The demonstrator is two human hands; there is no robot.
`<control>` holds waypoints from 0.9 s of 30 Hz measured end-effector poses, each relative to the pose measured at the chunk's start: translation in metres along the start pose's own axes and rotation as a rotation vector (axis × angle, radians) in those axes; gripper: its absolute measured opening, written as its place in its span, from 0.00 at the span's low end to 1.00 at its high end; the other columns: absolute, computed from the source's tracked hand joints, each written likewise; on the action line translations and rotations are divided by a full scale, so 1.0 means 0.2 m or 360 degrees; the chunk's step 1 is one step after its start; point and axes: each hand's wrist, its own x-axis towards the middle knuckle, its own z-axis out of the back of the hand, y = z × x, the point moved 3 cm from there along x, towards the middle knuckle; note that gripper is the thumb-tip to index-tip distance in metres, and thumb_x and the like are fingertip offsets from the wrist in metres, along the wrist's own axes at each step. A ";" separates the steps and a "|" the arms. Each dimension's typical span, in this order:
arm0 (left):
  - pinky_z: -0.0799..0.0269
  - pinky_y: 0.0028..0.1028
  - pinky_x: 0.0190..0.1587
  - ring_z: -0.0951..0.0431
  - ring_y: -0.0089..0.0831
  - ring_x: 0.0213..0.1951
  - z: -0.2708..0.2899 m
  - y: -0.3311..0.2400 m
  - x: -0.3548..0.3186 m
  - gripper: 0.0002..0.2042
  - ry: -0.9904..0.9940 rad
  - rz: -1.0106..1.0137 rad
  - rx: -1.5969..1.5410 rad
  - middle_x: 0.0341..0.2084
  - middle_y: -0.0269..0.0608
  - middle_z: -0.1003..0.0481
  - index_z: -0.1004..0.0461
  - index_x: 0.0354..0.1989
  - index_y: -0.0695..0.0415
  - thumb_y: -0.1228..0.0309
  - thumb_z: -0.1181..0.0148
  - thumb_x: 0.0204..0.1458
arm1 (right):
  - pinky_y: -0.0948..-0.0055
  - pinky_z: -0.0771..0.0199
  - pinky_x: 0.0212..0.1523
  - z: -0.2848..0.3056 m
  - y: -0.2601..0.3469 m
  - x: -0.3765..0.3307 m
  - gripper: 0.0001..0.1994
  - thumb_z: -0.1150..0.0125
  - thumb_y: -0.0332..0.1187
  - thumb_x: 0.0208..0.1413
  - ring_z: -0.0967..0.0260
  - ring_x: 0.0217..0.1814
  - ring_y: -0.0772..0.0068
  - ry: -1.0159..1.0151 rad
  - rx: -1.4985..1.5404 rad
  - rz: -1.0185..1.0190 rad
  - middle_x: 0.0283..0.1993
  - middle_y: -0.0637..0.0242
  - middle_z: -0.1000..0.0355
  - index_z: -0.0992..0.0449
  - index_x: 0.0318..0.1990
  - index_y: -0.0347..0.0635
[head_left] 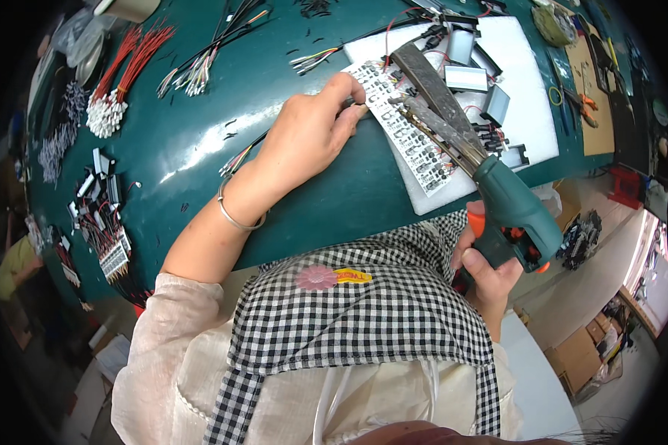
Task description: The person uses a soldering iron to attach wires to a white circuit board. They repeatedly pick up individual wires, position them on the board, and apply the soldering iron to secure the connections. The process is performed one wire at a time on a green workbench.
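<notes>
Right now your right hand [490,271] grips the heavy green soldering gun [508,211] by its handle, while left hand [312,133] fingers [349,93] pin the thin, flexible component strip [404,130] flat.

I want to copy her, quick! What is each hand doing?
Left hand: fingers curled, pressing down on the component strip.
Right hand: closed around the green soldering gun.
</notes>
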 end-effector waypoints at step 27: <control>0.32 0.26 0.24 0.27 0.31 0.19 -0.02 0.03 0.05 0.05 0.0012 -0.0071 0.0234 0.20 0.41 0.25 0.29 0.30 0.60 0.74 0.41 0.47 | 0.78 0.31 0.29 -0.03 -0.11 0.02 0.07 0.34 0.23 0.44 0.32 0.27 0.78 0.0201 -0.0190 -0.0090 0.27 0.69 0.28 0.25 0.32 0.37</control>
